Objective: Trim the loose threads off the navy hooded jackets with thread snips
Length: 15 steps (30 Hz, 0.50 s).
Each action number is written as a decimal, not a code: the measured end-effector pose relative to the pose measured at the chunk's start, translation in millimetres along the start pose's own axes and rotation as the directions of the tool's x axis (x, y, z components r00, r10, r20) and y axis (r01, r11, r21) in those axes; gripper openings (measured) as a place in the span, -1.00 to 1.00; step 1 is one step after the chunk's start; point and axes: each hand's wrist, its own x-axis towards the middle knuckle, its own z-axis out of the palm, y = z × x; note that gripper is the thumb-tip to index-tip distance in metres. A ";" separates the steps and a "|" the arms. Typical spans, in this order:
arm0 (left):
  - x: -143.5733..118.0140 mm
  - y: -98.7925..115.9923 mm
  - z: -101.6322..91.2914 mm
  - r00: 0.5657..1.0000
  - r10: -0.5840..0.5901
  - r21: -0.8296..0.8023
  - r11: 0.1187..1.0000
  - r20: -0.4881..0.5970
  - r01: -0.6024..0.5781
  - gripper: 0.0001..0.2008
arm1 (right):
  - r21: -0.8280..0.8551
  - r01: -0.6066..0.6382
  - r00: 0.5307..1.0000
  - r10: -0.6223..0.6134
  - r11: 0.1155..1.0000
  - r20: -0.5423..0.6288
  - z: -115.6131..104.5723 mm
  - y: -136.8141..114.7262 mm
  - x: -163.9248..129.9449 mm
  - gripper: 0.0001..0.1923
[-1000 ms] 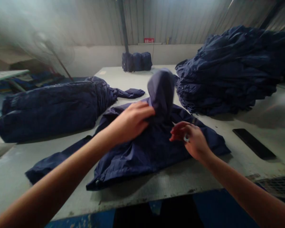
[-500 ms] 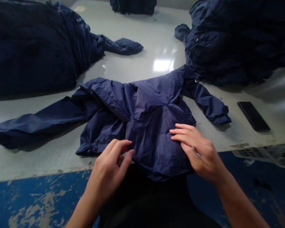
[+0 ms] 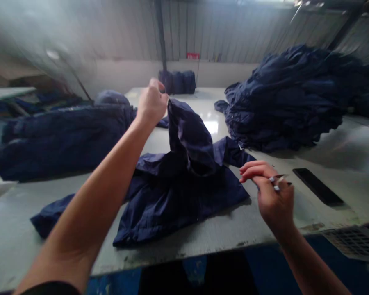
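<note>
Above the whitish flat tabletop (image 3: 221, 231), the left hand (image 3: 153, 102) pinches a navy-blue fabric jacket (image 3: 169, 205); the right hand (image 3: 273, 194) holds a small silvery pointed tool (image 3: 276, 179).

Left hand (image 3: 152, 102) at raised hood (image 3: 190, 133) of blue jacket (image 3: 178, 205) on table (image 3: 221, 233), right hand (image 3: 272, 194) with small tool (image 3: 279, 178) near phone (image 3: 318, 187)

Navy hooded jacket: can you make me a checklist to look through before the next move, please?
1. Hood held by the left hand: ok, pinched and raised.
2. Jacket body smooth: not ok, it is rumpled.
3. Right hand touching the jacket: cannot tell.
4. Small metal tool in the right hand, perhaps snips, clear of the cloth: ok.
5. Black phone apart from the jacket: ok.
</note>
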 end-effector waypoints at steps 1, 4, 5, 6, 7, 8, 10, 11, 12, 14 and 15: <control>16.6 7.7 -30.6 0.982 0.017 0.006 1.000 -0.189 -0.016 -0.50 | 0.002 0.040 0.999 -0.041 0.999 0.032 8.8 -1.8 8.5 -0.71; -18.3 15.8 -68.6 0.778 0.153 -0.098 0.959 -0.609 -0.265 -0.49 | -0.099 0.053 0.955 -0.022 0.994 0.295 44.5 13.1 17.4 -0.73; -49.8 8.8 -58.6 0.726 0.210 -0.143 0.909 -0.655 -0.392 -0.58 | -0.133 0.058 0.939 -0.009 0.989 0.343 57.7 23.4 14.9 -0.75; -85.6 -2.7 -39.3 0.767 0.340 -0.132 0.868 -0.544 -0.479 -0.66 | -0.159 0.059 0.931 0.003 0.985 0.365 69.9 34.7 9.6 -0.77; -122.8 -16.9 -13.9 0.823 0.435 -0.108 0.858 -0.365 -0.502 -0.69 | -0.181 0.054 0.927 0.018 0.982 0.375 79.9 45.8 1.4 -0.77; -159.4 -32.3 14.0 0.883 0.437 -0.092 0.885 -0.169 -0.456 -0.72 | -0.191 0.045 0.924 0.032 0.981 0.381 86.8 55.8 -9.3 -0.78; -224.6 -62.1 64.7 0.975 0.210 -0.023 0.978 0.077 -0.209 -0.73 | -0.198 0.021 0.913 0.062 0.980 0.404 88.5 69.1 -34.5 -0.79; -251.3 -76.1 82.3 0.986 0.136 0.005 0.991 0.099 -0.137 -0.70 | -0.190 0.010 0.908 0.071 0.982 0.413 82.7 72.0 -46.1 -0.79; -273.5 -90.1 93.0 0.989 0.083 0.020 0.996 0.123 -0.086 -0.67 | -0.178 -0.003 0.906 0.077 0.984 0.415 72.6 72.8 -55.3 -0.79; -304.5 -119.3 91.8 0.995 -0.028 0.056 0.998 0.095 0.023 -0.66 | -0.162 -0.050 0.927 0.106 0.986 0.359 41.6 71.5 -63.0 -0.81; -314.3 -134.5 81.2 0.993 -0.106 0.086 0.991 0.046 0.102 -0.69 | -0.162 -0.087 0.944 0.133 0.983 0.302 22.3 71.3 -61.6 -0.76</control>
